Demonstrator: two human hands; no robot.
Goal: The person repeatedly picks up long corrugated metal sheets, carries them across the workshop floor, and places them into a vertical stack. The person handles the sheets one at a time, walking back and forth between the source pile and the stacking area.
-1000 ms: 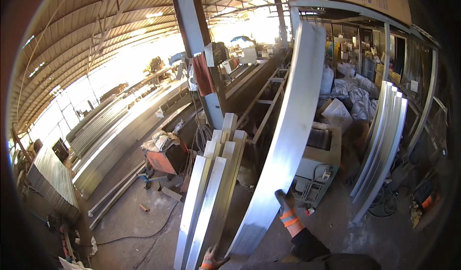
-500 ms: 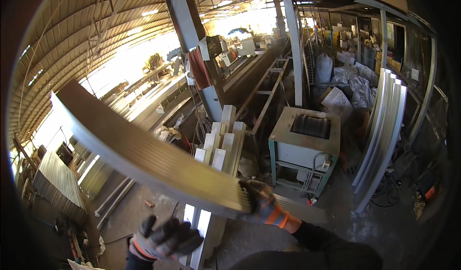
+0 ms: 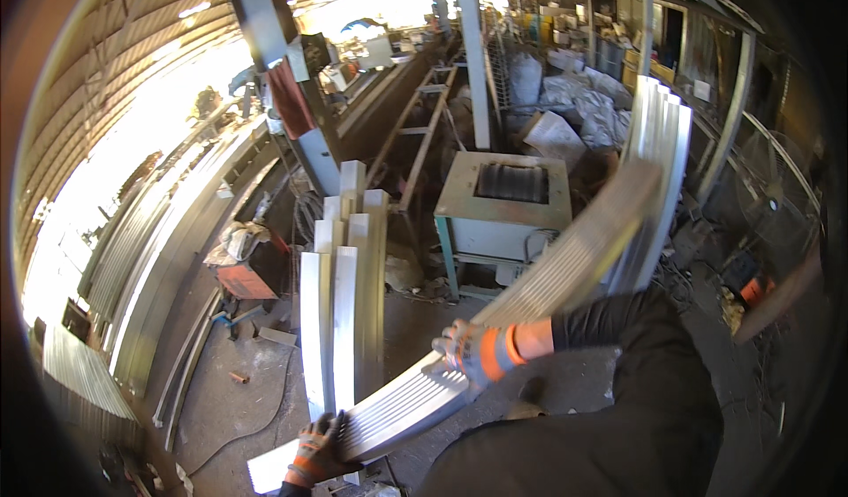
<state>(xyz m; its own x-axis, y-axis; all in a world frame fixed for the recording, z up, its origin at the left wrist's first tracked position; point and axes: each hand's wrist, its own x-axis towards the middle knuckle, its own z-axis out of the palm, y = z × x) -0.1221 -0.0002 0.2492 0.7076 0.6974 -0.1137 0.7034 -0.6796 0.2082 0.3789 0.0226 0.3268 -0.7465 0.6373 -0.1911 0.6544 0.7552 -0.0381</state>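
Observation:
A long, wide aluminium profile with a ribbed face slants across in front of me. It runs from the lower left up to the right, where its blurred far end overlaps several shiny metal profiles standing upright. My right hand, in a grey and orange glove, is closed over the profile near its middle. At the lower end, my left hand, gloved alike, is closed on the profile's edge; some of its fingers are hidden. Just beyond the left hand rises a group of pale metal bars.
A machine on a green-legged stand is ahead, right of the bars. A blue-grey column stands at left. A red box and a thin cable lie on the floor. At right is a large fan; plastic-wrapped bundles lie behind.
The profile has swung from pointing far left to pointing up and right. My left hand, previously apart from it, now holds its lower end. The view has turned rightward.

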